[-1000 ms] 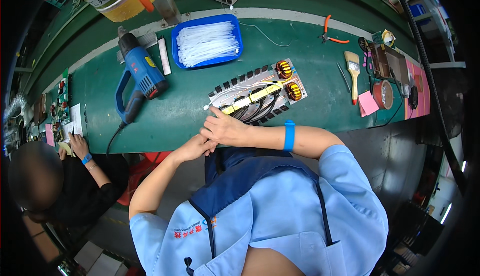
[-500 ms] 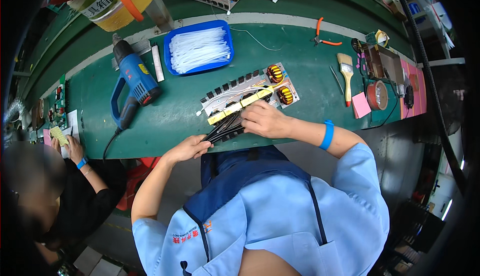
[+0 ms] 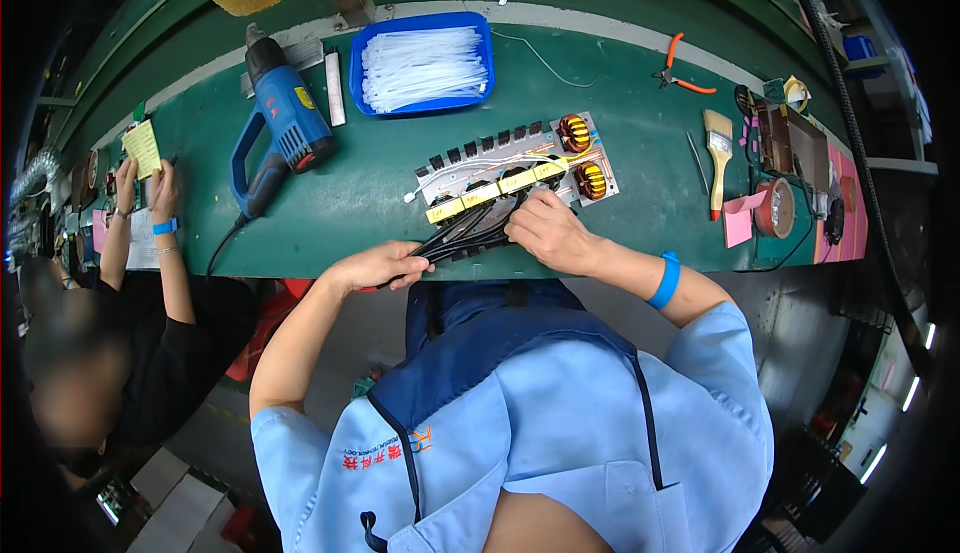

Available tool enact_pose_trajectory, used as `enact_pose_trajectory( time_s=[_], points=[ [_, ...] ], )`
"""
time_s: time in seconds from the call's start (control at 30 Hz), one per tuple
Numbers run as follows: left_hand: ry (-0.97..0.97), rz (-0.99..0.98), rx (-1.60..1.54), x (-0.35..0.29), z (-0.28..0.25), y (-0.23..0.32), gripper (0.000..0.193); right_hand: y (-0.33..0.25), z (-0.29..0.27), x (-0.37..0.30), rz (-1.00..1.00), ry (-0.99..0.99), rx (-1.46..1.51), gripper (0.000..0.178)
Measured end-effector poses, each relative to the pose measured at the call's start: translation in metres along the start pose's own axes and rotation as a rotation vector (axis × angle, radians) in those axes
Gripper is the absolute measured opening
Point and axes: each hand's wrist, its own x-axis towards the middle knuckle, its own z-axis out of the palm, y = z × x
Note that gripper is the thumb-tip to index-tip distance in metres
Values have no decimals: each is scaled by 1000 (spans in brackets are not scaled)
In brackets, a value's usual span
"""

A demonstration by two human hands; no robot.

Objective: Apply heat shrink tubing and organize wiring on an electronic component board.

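Circuit board [image 3: 515,171]: here we have it, a long grey slab lying flat on the green workbench [image 3: 640,133], close to the front edge, set at a slant so its right end sits farther from us.
Yellow-wrapped blocks [image 3: 482,196]: a bright row down the board's middle, and we spot small dark marks on the wrapping.
Coils: two at the right end, one [image 3: 574,134] behind the other [image 3: 591,181], both ringed with yellow and dark windings.
Black parts [image 3: 486,144]: lined up like teeth along the far edge.
White cable [image 3: 450,175]: running along the board, its pale connector poking past the left end.
Black wires [image 3: 462,236]: a loose bunch, we see, fanning from beside the yellow row towards the near left.
Left hand [image 3: 378,266]: fingers closed around the bunch at its outer end, at the bench edge.
Right hand [image 3: 552,232]: over the board's near side, fingertips bent in at the wires beside the yellow row; what they pinch, if anything, we cannot tell.
Blue tray [image 3: 440,106]: behind the board, heaped with white cable ties [image 3: 420,65].
Heat gun [image 3: 290,118]: blue and black, lying left of the tray.
Co-worker's hand [image 3: 163,198]: far left, beside a raised yellow paper [image 3: 145,148].
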Motion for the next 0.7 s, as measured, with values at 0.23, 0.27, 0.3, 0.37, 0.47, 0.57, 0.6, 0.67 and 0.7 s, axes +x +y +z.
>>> enact_pose_trajectory(
  time_s=[0.23,0.27,0.3,0.37,0.47,0.57,0.6,0.67,0.7],
  points=[
    [39,-93,-114,-2,3,7,40,-1,6,2,2,126,25,14],
    [38,-94,-109,-2,3,8,40,-2,5,4,-16,139,-3,14],
    [40,-103,-78,-2,2,9,43,-2,5,6,-34,154,-30,14],
    [41,-115,-41,-1,3,10,46,-2,7,9,-44,193,-46,14],
    [43,-82,164,1,3,10,47,0,13,8,-44,243,16,18],
    [43,-55,74,2,0,7,43,2,18,6,-153,190,-21,25],
    [42,-60,78,3,1,8,43,2,19,5,-149,195,-20,25],
    [69,-75,163,4,4,9,40,2,22,5,-159,179,-23,25],
    [72,-77,165,5,5,9,40,1,24,6,-160,183,-23,25]
  ],
)
